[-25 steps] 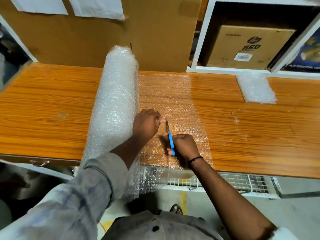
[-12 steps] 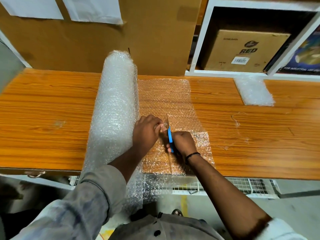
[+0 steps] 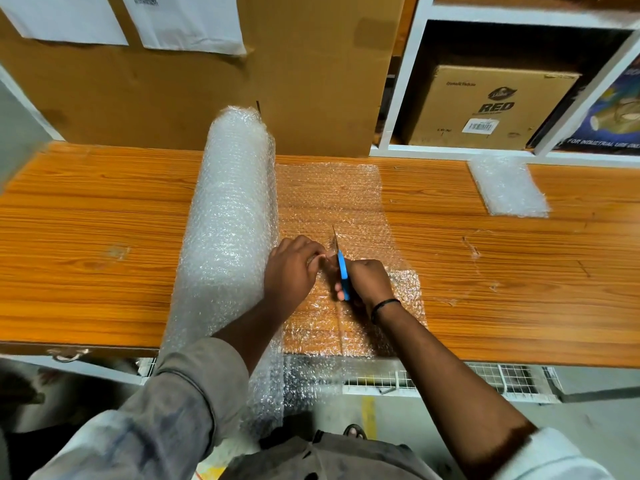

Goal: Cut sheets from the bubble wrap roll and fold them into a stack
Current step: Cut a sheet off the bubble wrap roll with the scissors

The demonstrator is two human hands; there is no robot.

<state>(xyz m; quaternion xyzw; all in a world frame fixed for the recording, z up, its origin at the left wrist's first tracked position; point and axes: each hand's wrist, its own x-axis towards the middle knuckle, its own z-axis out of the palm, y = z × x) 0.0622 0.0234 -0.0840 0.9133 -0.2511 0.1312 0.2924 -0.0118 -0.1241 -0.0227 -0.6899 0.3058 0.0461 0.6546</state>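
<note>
Scissors [image 3: 343, 271] crept up one sheet [image 3: 329, 195] — right grip [image 3: 370, 282] clasps them, left grip [image 3: 291, 268] pinches it beside one roll [image 3: 232, 220].

Single head view, close above, facing forward-down over table [image 3: 104, 220]; edges probably distorted.

Bare wooden table [image 3: 90, 216] open left of the bubble wrap roll [image 3: 232, 230], roll lying front to back as a barrier, wide bare stretch right of the unrolled sheet [image 3: 329, 192], folded stack [image 3: 509, 188] near the back, cardboard panel [image 3: 311, 81] and white shelf frame [image 3: 405, 84] closing the rear
</note>
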